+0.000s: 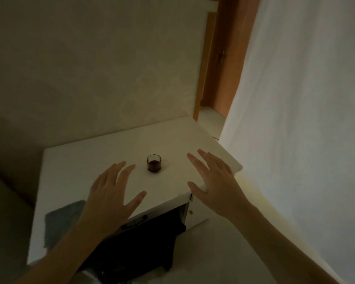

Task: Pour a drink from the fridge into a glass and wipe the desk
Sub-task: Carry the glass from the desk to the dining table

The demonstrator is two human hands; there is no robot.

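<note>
- Dark reddish drink sits in a small clear glass (154,163) on the white desk (94,158), upright, roughly between both hands and a bit beyond the fingertips.
- left hand (113,193) is flat and spread, palm down, gripping nothing, glass just off to its right.
- right hand (215,181) same deal, fingers splayed, nothing held, glass to its left.
- greyish cloth (62,220) lies on the desk, left of the left wrist.

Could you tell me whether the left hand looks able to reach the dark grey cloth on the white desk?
Probably yes: the open left hand holds nothing, and the dark grey cloth lies flat beside its forearm with nothing between them.
</note>
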